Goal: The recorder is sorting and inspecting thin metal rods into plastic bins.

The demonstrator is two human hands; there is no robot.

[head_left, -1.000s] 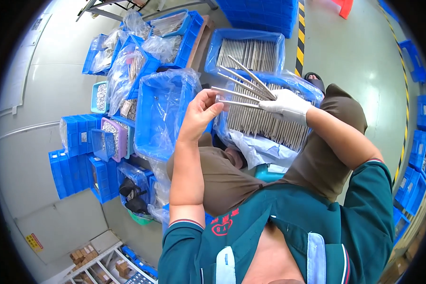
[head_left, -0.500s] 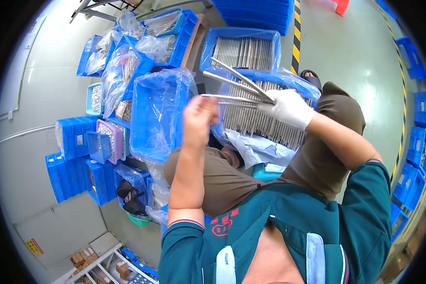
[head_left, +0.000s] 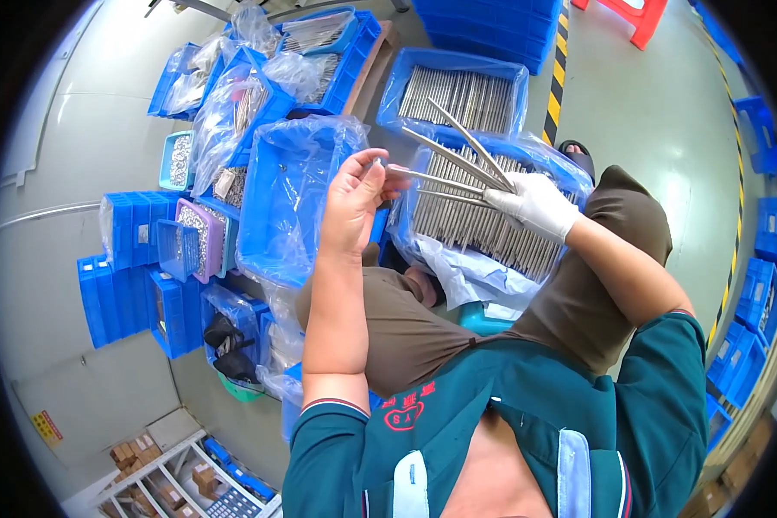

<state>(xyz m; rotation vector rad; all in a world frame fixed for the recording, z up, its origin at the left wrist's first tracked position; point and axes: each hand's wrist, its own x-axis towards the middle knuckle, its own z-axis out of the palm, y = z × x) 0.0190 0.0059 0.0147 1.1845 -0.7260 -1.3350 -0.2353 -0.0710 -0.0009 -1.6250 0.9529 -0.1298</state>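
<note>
Two hands up at frame centre, head view only. Right hand [head_left: 535, 203] wears a white glove, fingers curled tight around the near ends of a fan of metal rods [head_left: 453, 164] — several long thin silver rods splayed out toward the upper left of the frame. Left hand [head_left: 354, 203] is bare, raised just left of the fan; thumb and fingertips pinch the far tip of one rod, other fingers loosely curled behind it.

Directly below the gloved hand: a blue bin lined with clear plastic [head_left: 492, 233], packed with more of the same rods lying in parallel. A second rod-filled blue tray [head_left: 462, 91] sits above it, top centre. Left of the bare hand, an open blue crate in a clear bag [head_left: 289, 203], contents too unclear to tell. Further left — stacks of small blue parts bins [head_left: 134, 276], some with small metal pieces. Upper left holds more bagged blue trays [head_left: 259, 78]. Grey floor, a yellow-black striped line [head_left: 557, 82] running top right. Person's brown trousers and green shirt fill the lower frame.
</note>
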